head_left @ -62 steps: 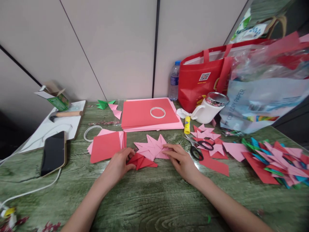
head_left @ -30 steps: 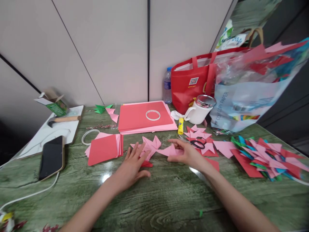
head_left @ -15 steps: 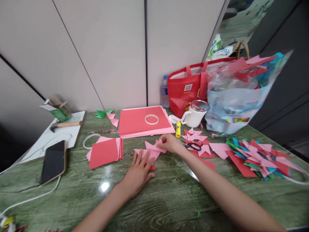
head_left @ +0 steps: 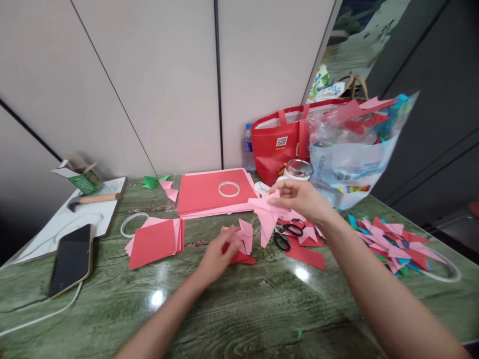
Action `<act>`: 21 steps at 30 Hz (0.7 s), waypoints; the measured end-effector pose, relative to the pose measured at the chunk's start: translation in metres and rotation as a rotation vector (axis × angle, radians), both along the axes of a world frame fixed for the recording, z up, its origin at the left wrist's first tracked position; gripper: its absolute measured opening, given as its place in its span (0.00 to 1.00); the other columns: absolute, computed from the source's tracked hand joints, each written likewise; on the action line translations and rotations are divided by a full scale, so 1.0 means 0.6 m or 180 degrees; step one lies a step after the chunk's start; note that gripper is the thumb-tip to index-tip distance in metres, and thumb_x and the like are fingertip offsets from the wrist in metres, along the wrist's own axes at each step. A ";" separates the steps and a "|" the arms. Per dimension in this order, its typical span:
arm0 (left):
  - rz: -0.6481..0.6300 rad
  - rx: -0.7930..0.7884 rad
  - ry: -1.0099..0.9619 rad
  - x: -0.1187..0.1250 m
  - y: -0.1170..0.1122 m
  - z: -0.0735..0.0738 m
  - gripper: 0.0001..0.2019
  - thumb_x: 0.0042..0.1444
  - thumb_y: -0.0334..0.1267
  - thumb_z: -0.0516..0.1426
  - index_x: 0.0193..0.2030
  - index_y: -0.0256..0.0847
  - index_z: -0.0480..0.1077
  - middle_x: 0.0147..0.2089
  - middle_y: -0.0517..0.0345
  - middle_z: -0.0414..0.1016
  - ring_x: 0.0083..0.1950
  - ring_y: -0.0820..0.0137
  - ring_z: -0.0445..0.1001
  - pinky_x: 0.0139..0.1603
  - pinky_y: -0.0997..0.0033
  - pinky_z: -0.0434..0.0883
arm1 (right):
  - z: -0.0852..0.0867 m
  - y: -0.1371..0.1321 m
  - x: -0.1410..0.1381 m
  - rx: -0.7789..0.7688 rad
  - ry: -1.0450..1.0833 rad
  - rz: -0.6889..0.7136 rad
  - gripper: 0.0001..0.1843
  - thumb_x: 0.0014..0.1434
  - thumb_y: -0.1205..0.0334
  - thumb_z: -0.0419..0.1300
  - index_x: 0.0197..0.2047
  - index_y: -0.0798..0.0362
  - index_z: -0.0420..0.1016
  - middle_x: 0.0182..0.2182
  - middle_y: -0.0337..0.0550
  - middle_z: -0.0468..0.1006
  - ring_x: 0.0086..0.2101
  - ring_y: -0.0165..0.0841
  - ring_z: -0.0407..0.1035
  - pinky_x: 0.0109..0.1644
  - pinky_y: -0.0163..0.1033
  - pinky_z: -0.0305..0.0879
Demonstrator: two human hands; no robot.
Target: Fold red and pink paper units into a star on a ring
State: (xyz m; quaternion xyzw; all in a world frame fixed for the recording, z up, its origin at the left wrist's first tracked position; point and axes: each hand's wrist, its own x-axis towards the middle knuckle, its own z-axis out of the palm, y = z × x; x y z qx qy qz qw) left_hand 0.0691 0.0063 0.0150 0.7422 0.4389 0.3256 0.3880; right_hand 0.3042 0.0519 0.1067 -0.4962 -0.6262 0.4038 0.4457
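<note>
- My right hand's grip pinches a folded pink paper star, lifted above the green wood-grain surface.
- My left hand touches folded pink and red papers; I cannot tell whether its grip is closed.
- Red cardstock sheets lie left of them.

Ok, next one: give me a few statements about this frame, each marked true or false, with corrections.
1. The right hand holds a folded pink paper star in its fingers. True.
2. The left hand is at a folded red paper piece. True.
3. Both hands hold the star. False: only the right hand does.
4. A black rectangular smartphone lies left of a stack of squarish red and pink paper. True.
5. That stack lies right of both hands. False: it lies left of them.
</note>
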 end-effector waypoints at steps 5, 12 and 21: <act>-0.0202 -0.1364 -0.1979 0.006 -0.037 0.064 0.32 0.50 0.44 0.60 0.61 0.43 0.55 0.54 0.45 0.71 0.50 0.58 0.73 0.49 0.57 0.70 | -0.014 -0.049 -0.072 -0.0146 0.0393 0.0852 0.12 0.44 0.64 0.66 0.34 0.53 0.72 0.26 0.36 0.73 0.26 0.26 0.68 0.29 0.33 0.66; 0.0546 -0.1571 -0.2486 -0.016 -0.056 0.065 0.33 0.49 0.39 0.61 0.61 0.46 0.54 0.43 0.54 0.77 0.36 0.65 0.78 0.39 0.63 0.74 | -0.078 -0.058 -0.105 -0.0041 0.0669 0.0831 0.10 0.45 0.65 0.65 0.34 0.53 0.73 0.40 0.45 0.75 0.42 0.34 0.71 0.47 0.42 0.68; 0.0977 -0.1776 -0.2717 -0.042 -0.030 0.040 0.20 0.47 0.38 0.63 0.47 0.39 0.68 0.41 0.51 0.78 0.35 0.65 0.77 0.33 0.69 0.74 | -0.135 -0.056 -0.101 -0.0914 0.1277 0.0215 0.17 0.34 0.59 0.71 0.28 0.55 0.71 0.36 0.45 0.78 0.33 0.32 0.73 0.37 0.38 0.69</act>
